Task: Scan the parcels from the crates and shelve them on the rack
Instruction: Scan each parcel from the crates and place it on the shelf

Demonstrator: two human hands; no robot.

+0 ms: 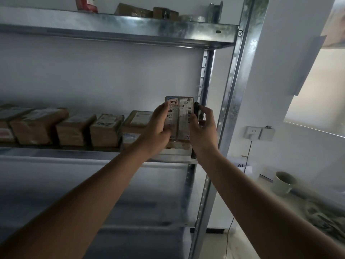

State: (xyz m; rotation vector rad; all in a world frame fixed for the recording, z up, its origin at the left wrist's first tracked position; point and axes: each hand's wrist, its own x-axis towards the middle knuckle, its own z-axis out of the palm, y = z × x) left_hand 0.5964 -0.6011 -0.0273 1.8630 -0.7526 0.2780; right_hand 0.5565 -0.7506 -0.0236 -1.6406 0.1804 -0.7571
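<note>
Fingers [166, 109] of the left hand [158, 128] curl round the left edge of a small labelled parcel [180, 116], the thumb lying across its face, so the parcel stands upright between both hands with its label toward the camera. The right hand [200, 126] closes on the parcel's right edge, its fingers [206, 112] bent round a dark object [197, 109] pressed against that edge; blur hides what the object is, possibly a handheld scanner. The parcel is held in front of the middle shelf [93, 156] of a galvanised metal rack [231, 90], at the shelf's right end, just beside the rack's inner upright. Its lower edge sits just above another parcel lying flat on the shelf, though touching or apart cannot be told.

A row of brown cardboard parcels [74, 128] with white labels lines the shelf to the left. The top shelf [130, 27] carries more brown boxes and a red packet [86, 3]. To the right of the rack, a white wall socket [259, 133] is fixed to the wall, and a pale green mug [282, 183] stands on a surface [317, 212] below it.
</note>
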